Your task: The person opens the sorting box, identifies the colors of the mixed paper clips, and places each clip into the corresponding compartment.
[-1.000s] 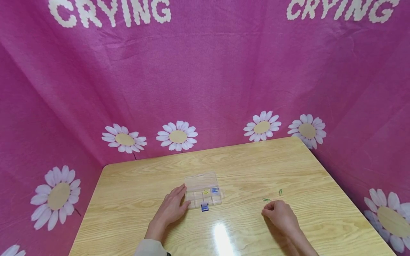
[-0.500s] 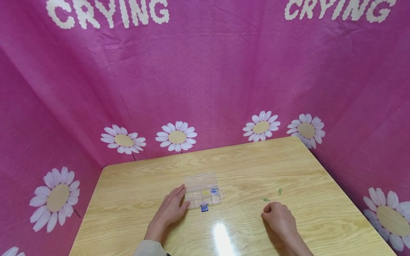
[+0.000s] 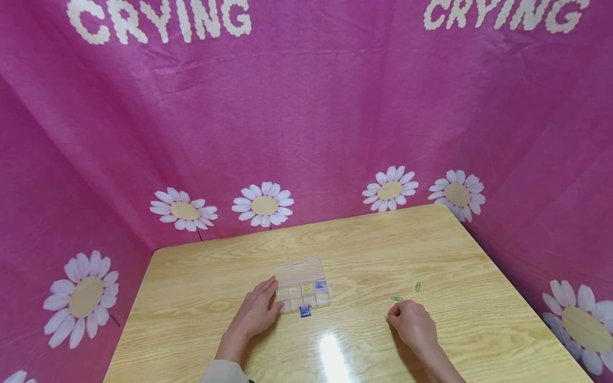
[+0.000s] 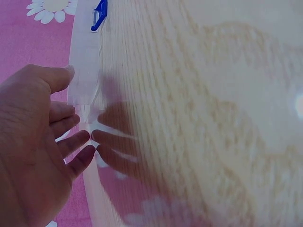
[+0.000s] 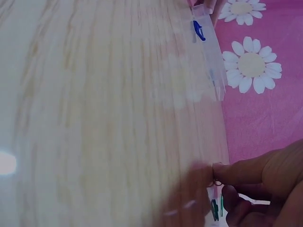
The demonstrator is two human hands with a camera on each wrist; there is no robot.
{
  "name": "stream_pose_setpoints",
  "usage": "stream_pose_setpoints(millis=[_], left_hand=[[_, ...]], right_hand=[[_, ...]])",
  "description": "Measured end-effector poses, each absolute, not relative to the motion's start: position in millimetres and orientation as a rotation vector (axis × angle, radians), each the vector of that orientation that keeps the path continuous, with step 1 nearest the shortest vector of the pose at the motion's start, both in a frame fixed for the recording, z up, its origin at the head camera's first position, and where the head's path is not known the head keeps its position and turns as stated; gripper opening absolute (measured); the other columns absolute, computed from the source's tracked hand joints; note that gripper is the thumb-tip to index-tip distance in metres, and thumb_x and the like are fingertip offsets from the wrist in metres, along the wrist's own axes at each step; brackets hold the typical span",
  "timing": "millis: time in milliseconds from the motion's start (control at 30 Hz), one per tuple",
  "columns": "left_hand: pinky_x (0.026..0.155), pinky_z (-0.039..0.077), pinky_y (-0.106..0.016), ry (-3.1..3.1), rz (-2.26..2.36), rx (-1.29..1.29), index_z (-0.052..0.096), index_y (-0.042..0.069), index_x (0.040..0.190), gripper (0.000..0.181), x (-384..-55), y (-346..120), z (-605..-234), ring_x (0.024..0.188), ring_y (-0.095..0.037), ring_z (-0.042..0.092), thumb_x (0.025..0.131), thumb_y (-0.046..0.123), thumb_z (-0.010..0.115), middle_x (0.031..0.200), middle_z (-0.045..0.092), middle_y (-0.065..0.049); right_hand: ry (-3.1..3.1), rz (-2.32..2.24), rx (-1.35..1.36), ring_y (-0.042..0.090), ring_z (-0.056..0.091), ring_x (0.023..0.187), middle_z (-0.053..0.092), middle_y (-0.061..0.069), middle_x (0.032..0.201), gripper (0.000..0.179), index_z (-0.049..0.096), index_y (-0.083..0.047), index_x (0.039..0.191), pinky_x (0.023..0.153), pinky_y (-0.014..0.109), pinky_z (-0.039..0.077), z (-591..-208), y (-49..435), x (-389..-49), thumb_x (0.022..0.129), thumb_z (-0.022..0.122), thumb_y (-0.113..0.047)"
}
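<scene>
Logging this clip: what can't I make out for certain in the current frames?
- Small looped item in the right hand: right wrist view, mostly covered by the pinching fingers, so its kind is unclear.
- Yellow pieces and blue pieces in the clear compartment box: head view, too small to identify or count.
- Dark band by the left sleeve: head view, cut off by the bottom edge.
</scene>
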State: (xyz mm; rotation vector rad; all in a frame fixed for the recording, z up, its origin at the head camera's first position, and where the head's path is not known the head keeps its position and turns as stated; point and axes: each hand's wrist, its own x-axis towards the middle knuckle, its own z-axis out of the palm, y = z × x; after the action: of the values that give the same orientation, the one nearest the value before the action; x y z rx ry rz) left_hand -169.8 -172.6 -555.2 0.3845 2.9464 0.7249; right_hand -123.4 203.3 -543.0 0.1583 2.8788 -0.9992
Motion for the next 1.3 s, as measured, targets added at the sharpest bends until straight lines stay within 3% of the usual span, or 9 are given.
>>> stream_pose_setpoints(millis=[267,667,833,1033,1300], left_hand=[[0.117,0.031,-0.058,2.937,0.727,0.379,0.047,-0.003,0.152,0.064,-170,-173,-555,0.148,-0.036,0.037,0.100,0.029,0.066,0.160,0.042,-0.016],[0.118,0.029,-0.058,2.931,0.726,0.360,0.046,-0.002,0.153,0.064,-171,-173,-556,0.149,-0.036,0.036,0.100,0.030,0.065,0.161,0.041,-0.014],[0.118,0.030,-0.059,2.936,0.720,0.372,0.046,-0.002,0.153,0.064,-171,-173,-556,0.148,-0.036,0.037,0.100,0.030,0.065,0.161,0.042,-0.015],[0.118,0.030,-0.058,2.936,0.721,0.373,0.046,-0.002,0.153,0.065,-171,-173,-555,0.148,-0.037,0.037,0.100,0.030,0.066,0.161,0.042,-0.015],[0.118,0.029,-0.058,2.926,0.728,0.358,0.046,-0.001,0.153,0.064,-171,-173,-555,0.149,-0.036,0.036,0.101,0.030,0.065,0.161,0.041,-0.014]], right_hand=[[2.887,-1.019,0.141,0.014,0.054,0.059,0.066,-0.006,0.072,0.013,0.074,-0.015,0.075,0.049,0.032,0.044,-548,203,-125,0.087,0.076,-0.009],[2.842,-1.247,0.130,0.013,0.050,0.067,0.066,-0.006,0.075,0.013,0.073,-0.016,0.077,0.059,0.029,0.039,-548,189,-135,0.089,0.078,-0.014],[2.795,-1.361,0.132,0.012,0.050,0.065,0.069,-0.005,0.075,0.011,0.076,-0.012,0.078,0.060,0.026,0.040,-543,182,-143,0.089,0.078,-0.011],[2.704,-1.522,0.142,0.011,0.051,0.058,0.066,0.000,0.068,0.009,0.077,-0.006,0.082,0.052,0.022,0.039,-538,174,-153,0.091,0.076,-0.007],[2.631,-1.682,0.122,0.012,0.060,0.069,0.074,0.008,0.081,0.006,0.077,0.005,0.088,0.058,0.021,0.047,-531,162,-164,0.090,0.076,0.000]])
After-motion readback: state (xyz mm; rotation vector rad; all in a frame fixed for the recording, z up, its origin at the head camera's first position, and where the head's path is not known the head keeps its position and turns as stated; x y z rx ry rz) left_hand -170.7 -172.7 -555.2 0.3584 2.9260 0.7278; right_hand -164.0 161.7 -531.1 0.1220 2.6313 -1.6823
